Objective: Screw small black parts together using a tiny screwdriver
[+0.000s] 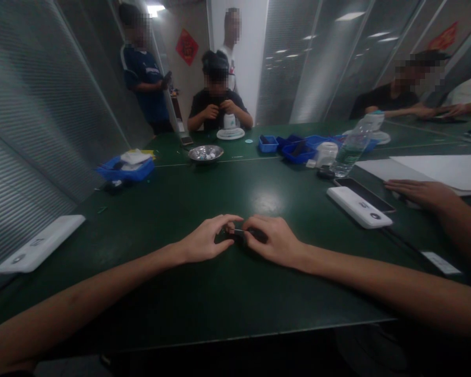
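Observation:
My left hand (206,241) and my right hand (272,241) meet at the middle of the dark green table (204,293). Both pinch a small dark part (237,234) with a thin light strip on it, held just above the tabletop. Fingers of each hand are curled around it. What the part is stays too small and dark to name.
A white power bank (359,207) and a phone (363,193) lie to the right, by another person's hand (419,191). Another white power bank (39,243) lies at the left. Further back stand a metal bowl (206,153), blue trays (294,149), a water bottle (351,146) and seated people.

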Demonstrator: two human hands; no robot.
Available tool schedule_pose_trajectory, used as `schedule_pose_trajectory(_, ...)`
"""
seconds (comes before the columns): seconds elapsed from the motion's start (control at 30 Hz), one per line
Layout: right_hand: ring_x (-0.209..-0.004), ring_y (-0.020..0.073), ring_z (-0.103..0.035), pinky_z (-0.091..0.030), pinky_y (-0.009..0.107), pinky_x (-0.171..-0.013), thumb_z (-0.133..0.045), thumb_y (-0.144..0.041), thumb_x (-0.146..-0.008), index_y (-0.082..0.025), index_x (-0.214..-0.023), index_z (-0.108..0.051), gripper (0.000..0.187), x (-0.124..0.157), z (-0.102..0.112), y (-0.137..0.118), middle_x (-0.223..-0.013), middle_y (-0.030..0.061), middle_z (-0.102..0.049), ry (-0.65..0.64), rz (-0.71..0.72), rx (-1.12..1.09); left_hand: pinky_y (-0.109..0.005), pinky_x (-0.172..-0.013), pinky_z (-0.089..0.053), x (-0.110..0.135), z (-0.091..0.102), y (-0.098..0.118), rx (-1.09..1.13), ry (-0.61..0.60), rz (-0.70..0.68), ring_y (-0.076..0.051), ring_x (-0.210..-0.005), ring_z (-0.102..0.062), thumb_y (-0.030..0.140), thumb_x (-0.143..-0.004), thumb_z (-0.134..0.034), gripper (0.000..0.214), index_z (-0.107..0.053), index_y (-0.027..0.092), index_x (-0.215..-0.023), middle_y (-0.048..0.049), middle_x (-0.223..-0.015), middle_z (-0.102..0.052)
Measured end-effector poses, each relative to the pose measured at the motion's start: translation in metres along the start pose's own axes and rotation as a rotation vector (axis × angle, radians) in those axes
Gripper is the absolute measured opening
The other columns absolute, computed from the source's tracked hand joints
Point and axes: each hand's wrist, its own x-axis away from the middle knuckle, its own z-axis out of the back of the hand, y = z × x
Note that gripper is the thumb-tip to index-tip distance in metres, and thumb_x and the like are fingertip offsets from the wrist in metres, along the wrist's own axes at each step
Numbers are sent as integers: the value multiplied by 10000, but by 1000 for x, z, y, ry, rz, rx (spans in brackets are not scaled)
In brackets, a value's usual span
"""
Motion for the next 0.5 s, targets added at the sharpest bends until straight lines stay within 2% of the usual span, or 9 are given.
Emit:
schedule_pose_trajectory(0.1,-692,130,-577,-418,258,-643,-556,-273,-953,-184,-1010,-660,149,1,-1,1,-888,23,-661,14,9,4,-318,-800,-488,-3,4,-11,-27,0,-6,-187,-919,-602,254,-939,-638,513,-496,226,-1432,-63,-1073,-643)
schedule_pose_trajectory(0.2,-698,131,-577,-418,260,-647,-553,-280,-954,-184,-1020,-663,160,1,-3,2,-895,24,-662,21,19,10,-333,-838,-495,-8,20,-37,-84,68,-3,-189,-932,-610,254,-942,-621,487,-516,226,-1417,-63,-1068,-644)
schedule_pose_trajectory(0.37,-692,126,-576,-421,258,-640,-545,-295,-965,-185,-1025,-666,174,1,-1,2,-900,21,-667,15,19,-8,-342,-814,-513,-5,76,-111,-232,275,176,-206,-918,-625,319,-915,-621,490,-554,216,-1389,-75,-1077,-657)
schedule_pose_trajectory(0.5,-687,123,-580,-425,259,-632,-550,-303,-965,-182,-1027,-671,182,1,1,1,-902,23,-671,4,13,-12,-334,-781,-521,19,126,-169,-358,462,373,-208,-843,-632,371,-843,-666,541,-593,165,-1338,-81,-1019,-676)
